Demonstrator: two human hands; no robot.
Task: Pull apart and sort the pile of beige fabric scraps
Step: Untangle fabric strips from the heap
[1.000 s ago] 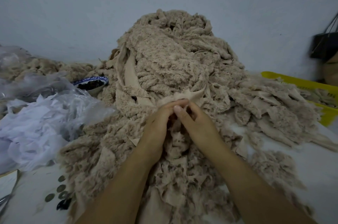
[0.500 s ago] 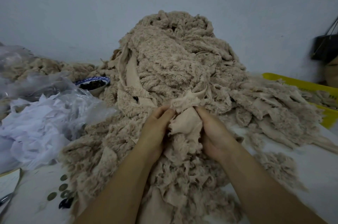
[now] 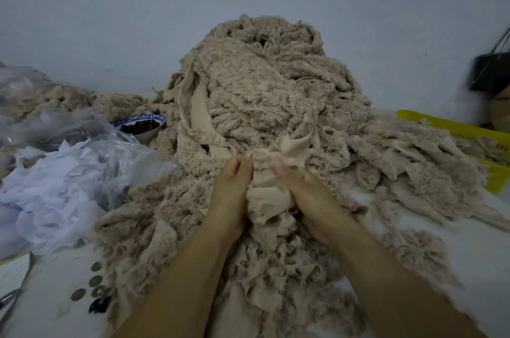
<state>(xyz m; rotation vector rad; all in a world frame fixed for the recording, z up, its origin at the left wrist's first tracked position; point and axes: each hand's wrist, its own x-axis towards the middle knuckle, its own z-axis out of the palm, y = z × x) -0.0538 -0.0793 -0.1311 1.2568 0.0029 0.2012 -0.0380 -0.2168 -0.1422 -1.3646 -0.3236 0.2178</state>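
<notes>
A tall pile of beige fabric scraps rises against the wall in the middle of the table and spreads toward me. At its front foot my left hand and my right hand grip one smooth beige scrap between them, fingers curled into it from both sides. The scrap's upper flap sticks up above my fingertips. My right fingertips are blurred. More fluffy scraps lie under my forearms.
Crumpled clear plastic and white tissue lie at the left. A blue-rimmed bowl with dark contents sits behind them. A yellow basket holding scraps stands at the right. Coins and scissors lie near the front left.
My hands opened apart around a smooth scrap and lifted it from the pile, then closed in on it again, bunching it between them.
</notes>
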